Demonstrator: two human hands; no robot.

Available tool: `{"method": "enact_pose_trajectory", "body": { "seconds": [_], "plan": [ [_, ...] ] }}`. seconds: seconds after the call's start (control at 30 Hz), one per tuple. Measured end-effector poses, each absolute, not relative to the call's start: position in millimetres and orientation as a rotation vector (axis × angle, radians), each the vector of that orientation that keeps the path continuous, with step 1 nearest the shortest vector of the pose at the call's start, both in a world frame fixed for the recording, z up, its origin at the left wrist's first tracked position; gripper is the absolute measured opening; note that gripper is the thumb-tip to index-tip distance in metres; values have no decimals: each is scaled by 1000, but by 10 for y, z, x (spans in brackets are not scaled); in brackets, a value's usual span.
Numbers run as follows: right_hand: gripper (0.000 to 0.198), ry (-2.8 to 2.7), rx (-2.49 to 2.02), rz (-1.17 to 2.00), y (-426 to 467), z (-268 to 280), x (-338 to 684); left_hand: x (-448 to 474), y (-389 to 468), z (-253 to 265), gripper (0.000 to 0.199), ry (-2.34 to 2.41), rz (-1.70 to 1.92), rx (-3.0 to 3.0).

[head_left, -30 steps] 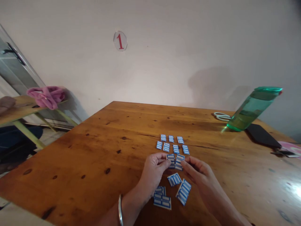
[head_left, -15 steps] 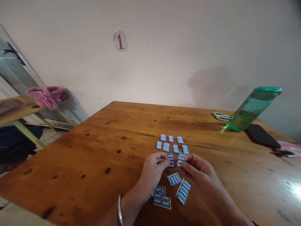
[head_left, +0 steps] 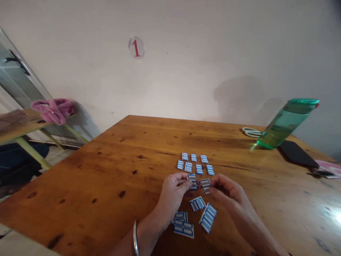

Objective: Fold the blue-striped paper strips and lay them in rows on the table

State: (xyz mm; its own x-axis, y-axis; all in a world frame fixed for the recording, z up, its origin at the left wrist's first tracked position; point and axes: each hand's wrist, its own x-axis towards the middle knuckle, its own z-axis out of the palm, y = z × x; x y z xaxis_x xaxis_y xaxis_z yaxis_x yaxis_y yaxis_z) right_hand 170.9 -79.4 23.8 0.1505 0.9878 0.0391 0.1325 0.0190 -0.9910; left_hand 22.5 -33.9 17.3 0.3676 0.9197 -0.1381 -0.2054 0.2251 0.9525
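My left hand [head_left: 174,186], with a silver bangle at the wrist, pinches a small piece of blue-bordered white labels [head_left: 193,182] between thumb and fingers. Just to its right, my right hand [head_left: 226,192] grips the right edge of another label piece [head_left: 205,184], which sits slightly tilted. Beyond both hands, several similar label pieces [head_left: 188,167] lie in two rough rows. Nearer to me are a loose label piece [head_left: 197,203], a larger label strip [head_left: 208,218] at an angle, and overlapping label pieces [head_left: 183,228] partly hidden by my left forearm.
A green bottle [head_left: 286,124] stands on the wooden table [head_left: 106,170] at the right, near a white cable [head_left: 250,132] and a black flat case [head_left: 298,153]. Keys [head_left: 321,173] lie farther right. At the left, another person's arm [head_left: 12,118] rests on a bench near pink cloth [head_left: 54,109].
My right hand's label piece has come slightly toward me and turned, opening a little distance from the row beyond. My left hand stays almost still.
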Motion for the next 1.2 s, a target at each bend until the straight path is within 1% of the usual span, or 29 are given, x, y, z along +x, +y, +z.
{"method": "enact_pose_trajectory", "body": {
  "seconds": [0.13,0.27,0.37,0.57,0.73,0.83,0.9,1.1,1.2],
  "plan": [
    [11,-1456,-1524,871,-776,131,1727,209,-352,221,11,793,942,1093],
    [9,-1570,-1646,658,-765,101,1715,183,-367,294,7,713,966,1112],
    [8,-1645,-1672,593,-772,125,1705,168,-362,302,6,693,945,1121],
    [8,-1598,-1577,724,-792,117,1679,204,-372,235,6,723,924,1228],
    [14,-1326,-1464,965,-777,164,1674,215,-371,231,6,748,958,1147],
    [18,-1188,-1384,1142,-781,226,1650,195,-347,226,8,754,986,1057],
    [20,-1121,-1363,1204,-787,250,1630,184,-335,223,10,758,998,1018],
    [24,-911,-1296,1141,-781,236,1621,201,-359,251,10,764,944,1012],
    [24,-915,-1293,1055,-774,222,1658,210,-372,258,11,776,927,1012]
  ]
}}
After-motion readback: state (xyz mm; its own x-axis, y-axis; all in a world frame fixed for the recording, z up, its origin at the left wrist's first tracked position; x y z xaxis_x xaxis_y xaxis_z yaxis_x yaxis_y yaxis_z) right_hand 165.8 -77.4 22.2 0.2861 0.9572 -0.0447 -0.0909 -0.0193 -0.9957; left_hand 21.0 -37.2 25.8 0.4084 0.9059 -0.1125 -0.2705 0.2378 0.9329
